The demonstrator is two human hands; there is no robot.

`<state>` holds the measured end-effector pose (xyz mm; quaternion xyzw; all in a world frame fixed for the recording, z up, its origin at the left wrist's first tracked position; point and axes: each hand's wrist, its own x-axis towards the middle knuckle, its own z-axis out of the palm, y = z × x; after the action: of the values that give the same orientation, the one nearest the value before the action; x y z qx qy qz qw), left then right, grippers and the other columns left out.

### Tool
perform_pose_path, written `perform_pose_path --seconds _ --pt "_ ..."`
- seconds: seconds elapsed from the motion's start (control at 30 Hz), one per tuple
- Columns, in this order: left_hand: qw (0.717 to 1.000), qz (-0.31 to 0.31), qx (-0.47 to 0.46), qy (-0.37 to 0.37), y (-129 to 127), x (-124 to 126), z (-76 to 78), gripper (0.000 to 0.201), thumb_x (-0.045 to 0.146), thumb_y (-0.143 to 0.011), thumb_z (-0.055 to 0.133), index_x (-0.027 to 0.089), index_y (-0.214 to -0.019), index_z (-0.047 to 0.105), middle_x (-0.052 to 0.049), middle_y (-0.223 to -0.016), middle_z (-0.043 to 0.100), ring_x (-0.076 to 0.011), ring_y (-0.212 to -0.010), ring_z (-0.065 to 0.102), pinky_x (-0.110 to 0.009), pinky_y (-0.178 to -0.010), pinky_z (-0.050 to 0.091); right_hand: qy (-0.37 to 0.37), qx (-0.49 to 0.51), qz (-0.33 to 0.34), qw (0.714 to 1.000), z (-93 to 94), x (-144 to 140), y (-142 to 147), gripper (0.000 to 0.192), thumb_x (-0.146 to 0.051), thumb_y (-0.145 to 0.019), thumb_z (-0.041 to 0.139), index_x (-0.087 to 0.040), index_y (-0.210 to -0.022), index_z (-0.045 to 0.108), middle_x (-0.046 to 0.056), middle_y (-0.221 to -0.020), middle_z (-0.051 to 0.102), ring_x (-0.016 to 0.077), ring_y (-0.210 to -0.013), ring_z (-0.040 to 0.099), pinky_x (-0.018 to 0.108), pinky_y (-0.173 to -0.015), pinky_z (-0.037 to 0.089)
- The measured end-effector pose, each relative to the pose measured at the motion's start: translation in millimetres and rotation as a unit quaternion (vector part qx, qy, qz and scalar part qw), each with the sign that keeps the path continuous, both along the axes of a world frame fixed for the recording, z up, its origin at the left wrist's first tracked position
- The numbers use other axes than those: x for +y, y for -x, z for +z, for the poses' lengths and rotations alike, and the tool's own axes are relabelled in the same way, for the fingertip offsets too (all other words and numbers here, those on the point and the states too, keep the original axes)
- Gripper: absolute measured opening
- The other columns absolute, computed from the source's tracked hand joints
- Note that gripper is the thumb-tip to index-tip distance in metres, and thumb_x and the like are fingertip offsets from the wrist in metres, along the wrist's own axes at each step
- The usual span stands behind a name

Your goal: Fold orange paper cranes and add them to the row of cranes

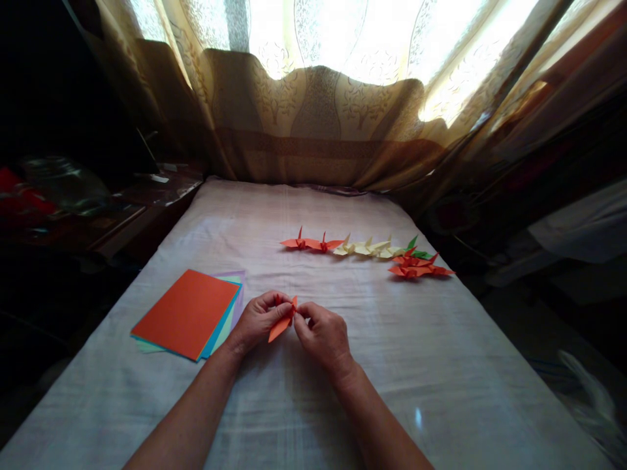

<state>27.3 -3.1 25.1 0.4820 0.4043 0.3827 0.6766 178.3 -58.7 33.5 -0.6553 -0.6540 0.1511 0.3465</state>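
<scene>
Pinched between left hand (255, 321) and right hand (323, 334) — a half-folded orange paper piece (281, 326), light, thin, probably crease-prone — best gripped along folded edges.

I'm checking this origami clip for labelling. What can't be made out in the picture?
Head view:
- Orange paper piece: its folds are hidden by the fingers of the left hand and right hand.
- Paper stack: lower sheets covered by the orange top sheet.
- Finished cranes: too small to count surely.
- Shelf items: lost in darkness.
</scene>
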Motion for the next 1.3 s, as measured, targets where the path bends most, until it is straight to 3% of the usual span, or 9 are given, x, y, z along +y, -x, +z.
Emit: perform_pose_path --seconds 0.17,0.5,0.87,1.17,1.3 --pt "0.999 -0.009 0.032 -0.019 2 0 -1.6 0.041 0.050 -0.063 0.084 0.015 -0.083 0.075 -0.005 -0.082 0.070 -0.0175 -0.074 0.062 -0.028 -0.070 0.050 0.005 0.016 -0.003 1.000 1.0 1 -3 0.016 -0.026 -0.082 0.054 -0.024 -0.078 0.069 -0.003 -0.072 0.072 0.0116 -0.058 0.061 0.022 -0.061 0.038" --pt "0.997 -0.011 0.051 -0.060 0 -1 -3.6 0.035 0.049 -0.070 0.077 0.016 -0.076 0.069 0.001 -0.068 0.059 -0.0111 -0.061 0.051 -0.021 -0.057 0.041 0.005 0.022 0.001 1.000 -0.2 0 -2 0.016 -0.028 -0.083 0.054 -0.024 -0.074 0.067 -0.002 -0.070 0.071 0.0120 -0.056 0.061 0.022 -0.061 0.039" --pt "0.997 -0.001 0.039 -0.067 1 -1 -6.2 0.037 0.051 -0.071 0.075 0.016 -0.073 0.060 0.003 -0.067 0.054 -0.0099 -0.059 0.048 -0.021 -0.057 0.040 0.003 0.036 0.025 0.999 1.7 7 2 0.020 -0.031 -0.086 0.053 -0.023 -0.075 0.067 -0.001 -0.071 0.070 0.0120 -0.059 0.060 0.022 -0.061 0.039" --pt "0.997 0.011 0.037 -0.062 -1 0 -8.5 0.042 0.055 -0.069 0.076 0.016 -0.072 0.061 0.004 -0.062 0.053 -0.0086 -0.055 0.046 -0.019 -0.053 0.038 -0.008 -0.006 0.028 1.000 3.0 11 -1 0.021 -0.029 -0.087 0.051 -0.023 -0.072 0.064 -0.001 -0.067 0.067 0.0117 -0.058 0.057 0.022 -0.059 0.036" --pt "0.998 0.013 0.035 -0.057 -2 0 -11.6 0.042 0.056 -0.069 0.077 0.016 -0.075 0.064 0.002 -0.065 0.060 -0.0104 -0.058 0.052 -0.021 -0.056 0.043 -0.011 0.013 0.024 1.000 -1.8 12 -3 0.021 -0.029 -0.087 0.049 -0.023 -0.074 0.065 -0.001 -0.069 0.067 0.0120 -0.059 0.058 0.022 -0.060 0.037"
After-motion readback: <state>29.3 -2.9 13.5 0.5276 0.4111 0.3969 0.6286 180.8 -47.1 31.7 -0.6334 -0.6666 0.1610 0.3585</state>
